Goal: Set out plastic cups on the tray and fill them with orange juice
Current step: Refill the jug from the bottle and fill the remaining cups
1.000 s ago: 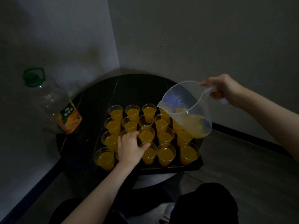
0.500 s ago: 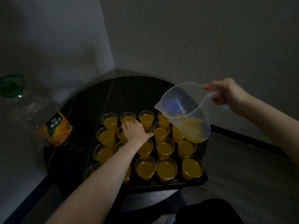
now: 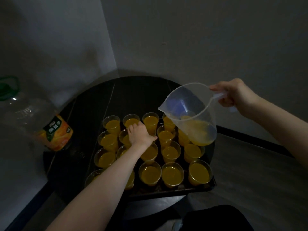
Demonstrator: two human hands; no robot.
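Left hand reached farther, jug above cups

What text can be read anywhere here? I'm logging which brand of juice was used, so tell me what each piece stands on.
Bottle label: white characters on a dark green band, probably Chinese, too blurred to quote.
Same label, small round mark at its right edge: unreadable.
Measuring jug: no scale or print can be made out.
Cups and tray: no text visible.
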